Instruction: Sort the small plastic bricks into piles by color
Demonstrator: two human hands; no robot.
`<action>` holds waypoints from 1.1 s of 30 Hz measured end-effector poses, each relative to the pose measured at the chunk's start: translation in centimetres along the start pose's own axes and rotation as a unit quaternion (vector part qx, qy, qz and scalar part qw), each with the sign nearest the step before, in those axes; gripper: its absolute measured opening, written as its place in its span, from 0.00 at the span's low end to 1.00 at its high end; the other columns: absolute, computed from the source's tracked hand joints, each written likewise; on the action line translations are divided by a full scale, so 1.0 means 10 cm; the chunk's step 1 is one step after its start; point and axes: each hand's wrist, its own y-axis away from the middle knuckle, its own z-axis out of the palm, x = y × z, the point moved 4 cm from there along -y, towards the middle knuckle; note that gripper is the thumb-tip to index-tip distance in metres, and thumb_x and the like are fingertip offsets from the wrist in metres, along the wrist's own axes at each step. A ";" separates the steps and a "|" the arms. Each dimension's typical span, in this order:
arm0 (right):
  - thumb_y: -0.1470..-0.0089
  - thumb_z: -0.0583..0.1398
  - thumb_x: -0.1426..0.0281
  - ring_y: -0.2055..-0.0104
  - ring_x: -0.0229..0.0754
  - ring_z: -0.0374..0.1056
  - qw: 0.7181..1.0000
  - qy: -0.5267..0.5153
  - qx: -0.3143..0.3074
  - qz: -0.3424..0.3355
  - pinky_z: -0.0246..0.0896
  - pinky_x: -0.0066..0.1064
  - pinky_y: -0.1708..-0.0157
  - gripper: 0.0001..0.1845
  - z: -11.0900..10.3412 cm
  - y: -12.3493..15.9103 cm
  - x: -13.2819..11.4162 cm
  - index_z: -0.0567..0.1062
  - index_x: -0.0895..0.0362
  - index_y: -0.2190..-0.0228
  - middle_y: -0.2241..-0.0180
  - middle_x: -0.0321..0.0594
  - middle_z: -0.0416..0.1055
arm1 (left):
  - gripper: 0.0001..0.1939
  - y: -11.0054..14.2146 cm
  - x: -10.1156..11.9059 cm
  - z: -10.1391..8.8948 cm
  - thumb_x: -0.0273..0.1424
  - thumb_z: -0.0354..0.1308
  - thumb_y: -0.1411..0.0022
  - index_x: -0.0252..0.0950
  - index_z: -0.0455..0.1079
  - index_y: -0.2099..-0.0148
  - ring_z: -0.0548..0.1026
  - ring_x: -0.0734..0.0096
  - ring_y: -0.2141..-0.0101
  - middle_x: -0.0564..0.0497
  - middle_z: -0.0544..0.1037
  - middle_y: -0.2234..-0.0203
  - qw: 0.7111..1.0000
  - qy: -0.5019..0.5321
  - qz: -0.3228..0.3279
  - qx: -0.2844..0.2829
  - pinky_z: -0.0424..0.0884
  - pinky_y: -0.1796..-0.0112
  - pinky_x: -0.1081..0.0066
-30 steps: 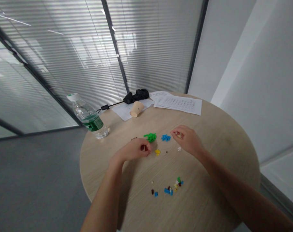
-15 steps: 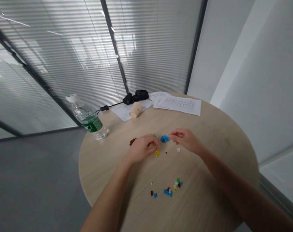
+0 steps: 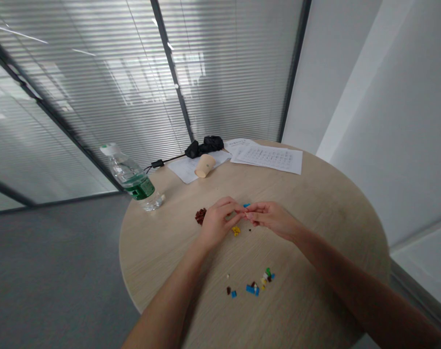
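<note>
Round light-wood bench (image 3: 315,252). At its far edge: printed sheets (image 3: 267,159), a paper cup (image 3: 204,165), a plastic water bottle (image 3: 133,182). Near the centre: left hand (image 3: 216,223) and right hand (image 3: 273,218), curled, touching at the fingertips over a mostly hidden blue plastic brick (image 3: 246,205); whether they grip it cannot be told. Just beside the left hand: dark red brick cluster (image 3: 200,215). Just below the fingertips: yellow brick (image 3: 236,231). Nearer the person: small mixed bricks (image 3: 254,287).
</note>
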 end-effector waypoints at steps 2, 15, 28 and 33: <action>0.52 0.61 0.66 0.71 0.36 0.68 0.994 0.099 0.031 -0.031 0.64 0.30 0.68 0.11 -0.14 -0.01 -0.03 0.77 0.57 0.66 0.69 0.41 0.75 | 0.08 0.00 -0.01 -0.02 0.31 0.55 0.39 0.36 0.73 0.59 0.67 0.74 0.70 0.50 0.72 0.70 1.000 -0.007 -0.015 -0.023 0.64 0.68 0.74; 0.51 0.59 0.73 0.70 0.41 0.71 0.843 0.520 0.130 -0.049 0.59 0.29 0.70 0.05 -0.61 0.01 -0.03 0.77 0.56 0.74 0.72 0.40 0.76 | 0.07 0.21 0.14 0.24 0.30 0.62 0.48 0.37 0.76 0.64 0.65 0.81 0.78 0.57 0.69 0.79 0.904 0.078 -0.068 -0.415 0.58 0.76 0.80; 0.51 0.60 0.70 0.70 0.39 0.68 0.833 0.525 0.165 -0.056 0.60 0.29 0.69 0.06 -0.63 0.00 0.01 0.77 0.56 0.70 0.69 0.41 0.75 | 0.13 0.32 0.56 0.37 0.32 0.68 0.55 0.37 0.72 0.65 0.68 0.76 0.78 0.57 0.72 0.79 0.866 -0.029 0.004 -0.499 0.57 0.77 0.77; 0.51 0.60 0.71 0.71 0.39 0.68 0.850 0.494 0.168 -0.078 0.60 0.29 0.68 0.06 -0.62 -0.02 0.00 0.77 0.57 0.69 0.69 0.41 0.75 | 0.08 0.32 0.56 0.40 0.31 0.66 0.52 0.37 0.72 0.68 0.68 0.74 0.78 0.57 0.72 0.79 0.868 -0.077 0.019 -0.490 0.55 0.78 0.75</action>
